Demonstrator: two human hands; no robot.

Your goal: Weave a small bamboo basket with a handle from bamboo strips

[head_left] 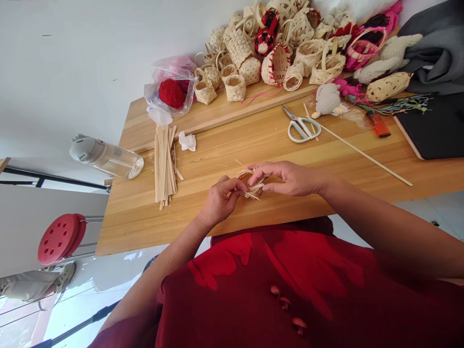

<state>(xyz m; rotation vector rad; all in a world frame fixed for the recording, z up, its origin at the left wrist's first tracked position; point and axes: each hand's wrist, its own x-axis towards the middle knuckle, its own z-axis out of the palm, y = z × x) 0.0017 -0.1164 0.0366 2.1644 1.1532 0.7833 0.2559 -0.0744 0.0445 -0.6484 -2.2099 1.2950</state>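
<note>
Between my hands, near the table's front edge, is a small round woven basket point(245, 176) of pale wood strips, partly hidden by my fingers. My left hand point(224, 196) is closed at its left side, the thumb and fingers pinching a thin strip point(253, 195) that sticks out to the right. From the right, my right hand point(286, 179) reaches over the rim, its thumb and fingers closed on a flat pale strip point(256, 187) at the basket's edge. Where the strips enter the weave is too small to make out.
Flat wood strips point(165, 166) lie stacked on the left, near a water bottle point(108, 157). Scissors point(302, 126) and a long thin strip point(369, 155) lie to the right. Many small woven baskets point(235, 88), a bag of red yarn point(172, 93) and a lighter point(378, 124) line the back.
</note>
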